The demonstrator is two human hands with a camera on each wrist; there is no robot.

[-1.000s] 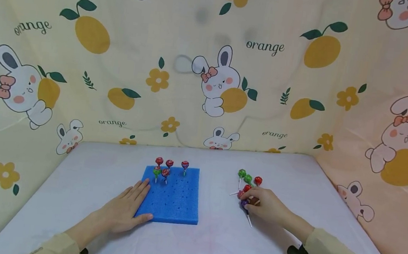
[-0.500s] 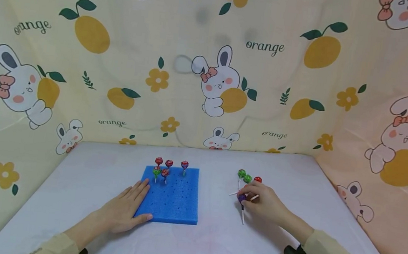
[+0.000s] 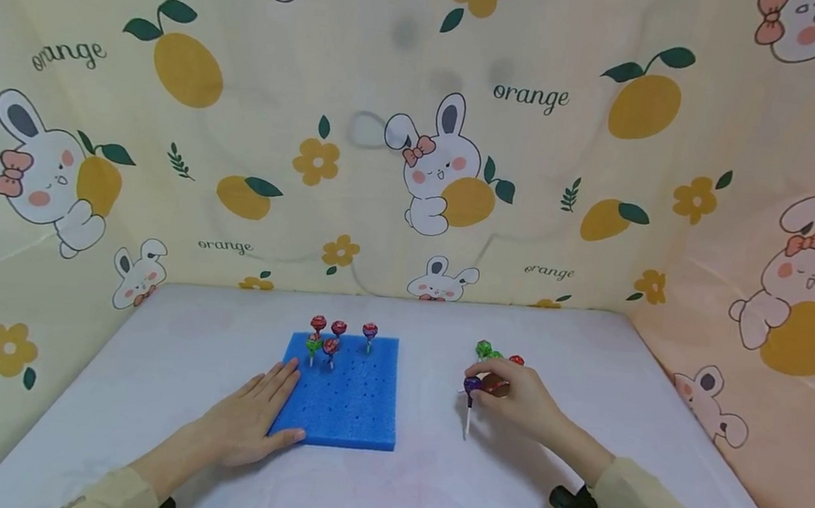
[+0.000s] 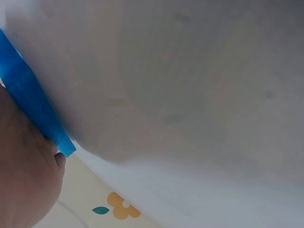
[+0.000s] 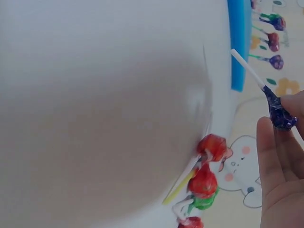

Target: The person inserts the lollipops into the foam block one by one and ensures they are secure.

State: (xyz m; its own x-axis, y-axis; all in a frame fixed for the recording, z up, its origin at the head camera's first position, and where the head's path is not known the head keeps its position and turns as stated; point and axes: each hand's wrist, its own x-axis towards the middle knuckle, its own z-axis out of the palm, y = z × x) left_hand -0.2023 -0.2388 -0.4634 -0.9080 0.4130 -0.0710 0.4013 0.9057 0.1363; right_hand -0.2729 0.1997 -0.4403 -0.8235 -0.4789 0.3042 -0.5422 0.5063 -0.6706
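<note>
Purple lollipop [image 3: 471, 385] pinched by its head in right hand [image 3: 512, 396], stick down, lifted near the worktop's [image 3: 426, 491] right side. Left hand [image 3: 248, 424] lies flat, bracing blue foam block [image 3: 354, 395]. Next, I'd judge: carry stick to a free hole.

A purple lollipop [image 3: 471, 385] is pinched by its wrapped head at the fingertips of the right hand [image 3: 512, 398], its white stick hanging down towards the white table, clear of the surface. Just behind that hand lie loose lollipops [image 3: 496, 354], green and red, in a small heap. The left hand [image 3: 248, 424] rests flat on the near left corner of a blue foam board [image 3: 347, 390] dotted with holes; at its far edge five lollipops [image 3: 334, 336] stand upright.
</note>
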